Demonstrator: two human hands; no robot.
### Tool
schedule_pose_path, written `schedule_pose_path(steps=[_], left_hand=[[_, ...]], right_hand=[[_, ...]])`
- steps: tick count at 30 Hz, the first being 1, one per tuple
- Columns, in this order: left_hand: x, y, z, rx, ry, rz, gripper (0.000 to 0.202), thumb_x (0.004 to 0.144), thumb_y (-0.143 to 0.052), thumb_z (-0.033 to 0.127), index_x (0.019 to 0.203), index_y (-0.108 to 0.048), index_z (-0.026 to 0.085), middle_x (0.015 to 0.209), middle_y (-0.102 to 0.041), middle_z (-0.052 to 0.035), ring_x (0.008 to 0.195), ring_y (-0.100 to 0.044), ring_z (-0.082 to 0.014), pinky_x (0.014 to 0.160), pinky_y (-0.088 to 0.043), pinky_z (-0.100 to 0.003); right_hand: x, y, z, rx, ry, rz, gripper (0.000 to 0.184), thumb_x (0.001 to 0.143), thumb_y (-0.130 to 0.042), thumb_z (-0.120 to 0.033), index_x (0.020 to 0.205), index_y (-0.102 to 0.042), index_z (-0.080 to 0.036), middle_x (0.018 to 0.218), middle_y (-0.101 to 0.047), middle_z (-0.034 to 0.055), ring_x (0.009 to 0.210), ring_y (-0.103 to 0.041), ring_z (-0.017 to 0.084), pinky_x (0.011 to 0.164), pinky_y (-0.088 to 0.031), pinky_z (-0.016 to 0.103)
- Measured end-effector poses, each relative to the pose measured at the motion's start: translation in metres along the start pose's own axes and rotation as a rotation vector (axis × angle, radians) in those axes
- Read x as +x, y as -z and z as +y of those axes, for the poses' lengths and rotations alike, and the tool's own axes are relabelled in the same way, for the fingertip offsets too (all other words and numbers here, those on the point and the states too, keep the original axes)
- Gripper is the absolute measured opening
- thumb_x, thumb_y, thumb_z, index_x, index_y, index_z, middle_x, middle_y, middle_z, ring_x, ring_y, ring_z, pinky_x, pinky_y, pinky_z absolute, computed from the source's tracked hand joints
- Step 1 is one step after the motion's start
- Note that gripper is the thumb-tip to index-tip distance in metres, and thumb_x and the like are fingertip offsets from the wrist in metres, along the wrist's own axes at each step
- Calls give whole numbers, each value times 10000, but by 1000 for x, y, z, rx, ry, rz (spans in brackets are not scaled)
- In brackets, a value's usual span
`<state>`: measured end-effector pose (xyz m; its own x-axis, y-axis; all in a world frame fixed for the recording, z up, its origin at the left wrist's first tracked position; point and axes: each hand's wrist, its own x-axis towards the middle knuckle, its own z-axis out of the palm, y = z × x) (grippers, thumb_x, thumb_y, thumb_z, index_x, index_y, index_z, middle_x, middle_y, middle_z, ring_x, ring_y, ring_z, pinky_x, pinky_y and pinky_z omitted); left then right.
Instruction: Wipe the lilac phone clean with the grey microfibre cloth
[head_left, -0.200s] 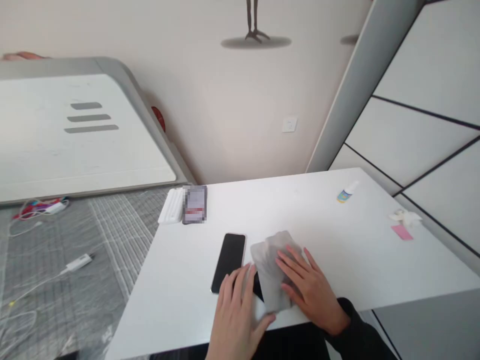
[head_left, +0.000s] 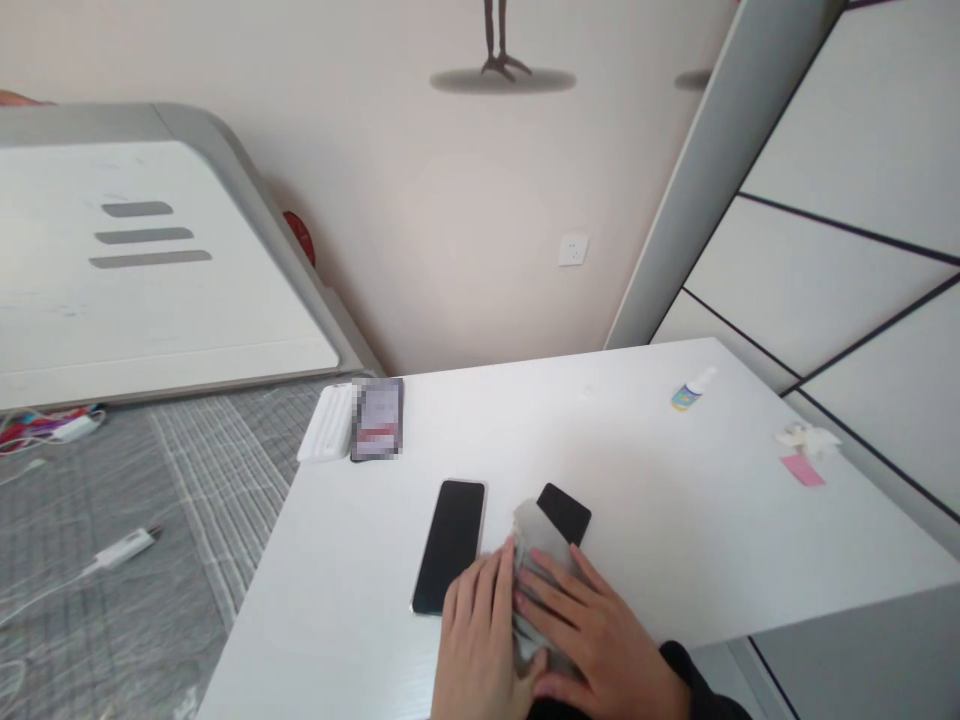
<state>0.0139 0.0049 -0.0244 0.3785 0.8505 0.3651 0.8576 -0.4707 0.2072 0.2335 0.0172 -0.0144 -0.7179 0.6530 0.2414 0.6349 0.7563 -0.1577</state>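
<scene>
A black smartphone (head_left: pixel 448 546) lies face up on the white table (head_left: pixel 645 450), just left of my hands. My left hand (head_left: pixel 477 640) and my right hand (head_left: pixel 592 640) press together on a crumpled grey cloth (head_left: pixel 536 535). The cloth covers most of a second black phone (head_left: pixel 564 512), whose far end shows above my right fingers. My left fingertips nearly reach the first phone's lower right side.
A small spray bottle (head_left: pixel 691 390) stands at the table's far right, near white tissue (head_left: pixel 806 437) and a pink note (head_left: pixel 802 470). A blurred package (head_left: pixel 377 419) and white case (head_left: pixel 326 423) sit at the far edge. A white charger (head_left: pixel 124 548) lies on the grey floor mat (head_left: pixel 195 500).
The cloth has gathered between my hands, and the far end of the second black phone now shows beyond it. My right hand has moved nearer my left. The view has shifted slightly.
</scene>
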Motion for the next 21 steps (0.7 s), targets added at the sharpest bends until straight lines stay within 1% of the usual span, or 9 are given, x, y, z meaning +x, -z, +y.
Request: schedule_pose_path(steps=[2,6,8,11,13,15,16,19,21], left_hand=[[-1,-4,-3,0,-22,22,956,802,-745,372,1614,-328,89,1420,-647,-150,1203,-601,-302,1020,-462,-406],[-5,-10,-10,11,-47,62,912,902,-702,465,1625,-311,70,1354,-680,-150,1152,-613,-284,1011,-424,-380],[-6,-11,-13,18,-56,61,932,950,-650,568,1650,-269,85,1326,-698,-140,1108,-624,-279,992,-422,-379],[-7,-10,-15,27,-68,45,992,964,-549,710,1672,-221,96,1235,-742,-116,1022,-640,-277,933,-433,-382],[-7,-10,-16,37,-71,46,992,975,-515,727,1675,-212,93,1217,-757,-112,1011,-650,-270,915,-436,-375],[-9,-12,-17,51,-71,47,1008,974,-509,741,1677,-201,88,1252,-758,-121,1032,-662,-270,915,-443,-372],[-10,-13,-18,61,-71,44,1002,980,-504,734,1679,-194,87,1264,-759,-123,1035,-667,-272,913,-448,-373],[-15,-19,-21,85,-64,16,839,1045,-491,561,1687,-184,117,1245,-776,-105,1021,-680,-269,893,-457,-376],[-18,-22,-23,92,-67,11,794,1052,-492,486,1687,-187,120,1211,-790,-93,1000,-686,-262,873,-462,-372]], right_hand=[[0,2,6,-31,-14,-12,743,1041,-479,-695,1633,-389,-255,1674,-418,-17,1558,-387,227,1349,-124,480],[-1,-4,17,-154,-247,52,818,1037,-483,-694,1638,-373,-151,1686,-386,80,1560,-375,318,1333,-52,564],[-2,-9,14,-159,-162,91,749,1056,-495,-636,1609,-429,-136,1685,-386,71,1574,-344,322,1336,-32,546],[-4,-10,10,-132,60,139,510,1105,-487,-476,1560,-512,-247,1638,-463,-39,1529,-426,205,1352,-51,429],[-5,-6,13,-129,-38,94,609,1088,-473,-576,1590,-470,-231,1633,-474,-3,1500,-472,215,1349,-106,439],[-5,-3,16,-141,-202,49,855,1011,-463,-750,1615,-425,-145,1652,-441,84,1521,-445,299,1332,-169,493],[-4,-3,16,-154,-209,65,878,996,-480,-762,1605,-441,-131,1655,-435,92,1534,-421,320,1324,-194,498],[-3,-6,15,-177,46,177,568,1059,-541,-560,1521,-561,-231,1631,-477,-34,1546,-403,232,1324,-224,400],[-1,-5,18,-178,97,162,481,1086,-522,-485,1512,-564,-265,1619,-488,-75,1519,-440,175,1320,-234,356]])
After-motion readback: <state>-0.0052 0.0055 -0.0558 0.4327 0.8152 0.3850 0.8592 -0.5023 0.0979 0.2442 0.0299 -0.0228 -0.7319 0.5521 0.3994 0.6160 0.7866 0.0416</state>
